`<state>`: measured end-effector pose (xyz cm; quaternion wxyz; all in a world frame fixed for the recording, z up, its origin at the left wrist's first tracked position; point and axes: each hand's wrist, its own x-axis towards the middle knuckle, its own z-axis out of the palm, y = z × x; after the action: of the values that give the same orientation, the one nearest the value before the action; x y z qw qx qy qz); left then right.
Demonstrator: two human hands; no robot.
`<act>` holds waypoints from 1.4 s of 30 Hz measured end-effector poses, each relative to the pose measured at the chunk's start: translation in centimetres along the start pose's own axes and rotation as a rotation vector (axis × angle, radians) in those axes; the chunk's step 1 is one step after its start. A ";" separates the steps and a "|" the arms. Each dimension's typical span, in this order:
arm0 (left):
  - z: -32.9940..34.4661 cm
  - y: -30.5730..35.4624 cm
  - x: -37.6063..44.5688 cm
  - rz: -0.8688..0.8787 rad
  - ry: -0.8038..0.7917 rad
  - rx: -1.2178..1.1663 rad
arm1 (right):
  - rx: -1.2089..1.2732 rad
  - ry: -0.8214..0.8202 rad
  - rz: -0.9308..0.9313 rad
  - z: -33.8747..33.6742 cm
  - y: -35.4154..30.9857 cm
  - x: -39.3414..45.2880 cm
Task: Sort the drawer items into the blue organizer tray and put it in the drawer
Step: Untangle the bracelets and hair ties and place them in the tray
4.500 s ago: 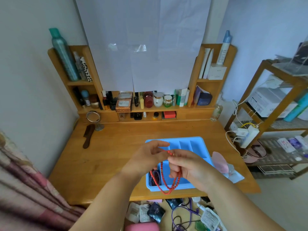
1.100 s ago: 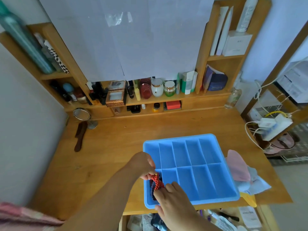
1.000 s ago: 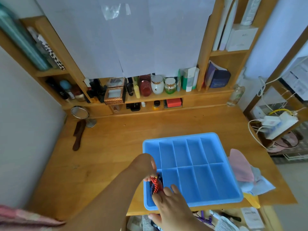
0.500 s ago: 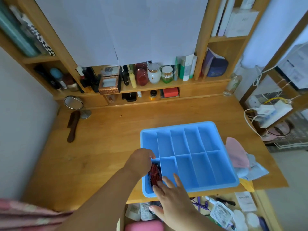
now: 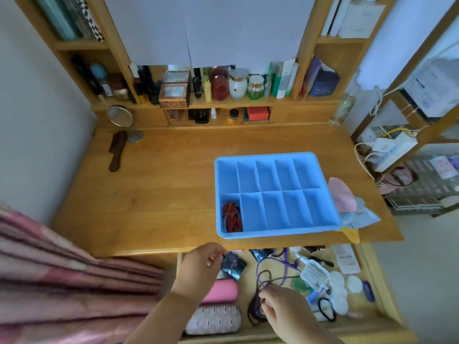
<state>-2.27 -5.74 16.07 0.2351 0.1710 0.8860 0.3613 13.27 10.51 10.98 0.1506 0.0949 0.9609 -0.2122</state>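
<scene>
Two hands are showing low in my head view, both over the open wooden drawer [image 5: 372, 289] under the desk edge. Starting from the left, I am seeing a striped pink fabric [image 5: 62, 281] filling the lower corner, and farther back a dark brown comb [image 5: 116, 151] lying on the wooden desk [image 5: 161, 189] beside a small round standing mirror [image 5: 121, 117]. My left hand [image 5: 198, 266] is hovering above a pink oblong case [image 5: 219, 291], its fingers curling loosely near a dark glossy sachet [image 5: 233, 265]; I cannot tell whether they are touching it. To the right, my right hand [image 5: 285, 306] is pinching a tangle of dark purple cord [image 5: 258, 306] lying in the drawer. Above, the blue plastic organizer tray [image 5: 273, 156] is sitting on the desk close to the near edge, with a coiled red bead string [image 5: 231, 217] lying in its near-left compartment. Just beside the tray's right rim, a pink cloth [image 5: 342, 194] is resting on the desk.
</scene>
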 end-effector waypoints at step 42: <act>19.8 -4.4 -1.7 -0.348 -0.280 0.113 | 0.397 -0.082 0.205 8.1 10.9 -5.2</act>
<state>9.28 1.50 0.94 0.4048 0.0768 0.8796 0.2380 22.84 16.07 1.54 0.1885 0.2114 0.8787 -0.3842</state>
